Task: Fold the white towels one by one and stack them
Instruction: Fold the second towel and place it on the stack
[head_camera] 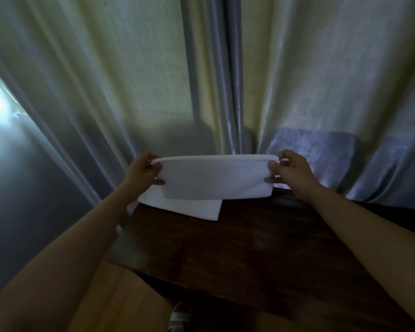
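A white towel (216, 178), folded double over its top edge, hangs in the air above the far side of the dark wooden table (249, 248). My left hand (143, 172) pinches its upper left corner and my right hand (291, 171) pinches its upper right corner. Under it, a folded white towel (192, 208) lies flat at the table's far left corner, partly hidden by the held one.
Pale curtains (130, 80) hang close behind the table, with a grey band at the lower right. Bright light comes through a gap at the left. Light wooden floor (120, 295) shows below the table's near left edge, and a shoe (179, 315) at the bottom.
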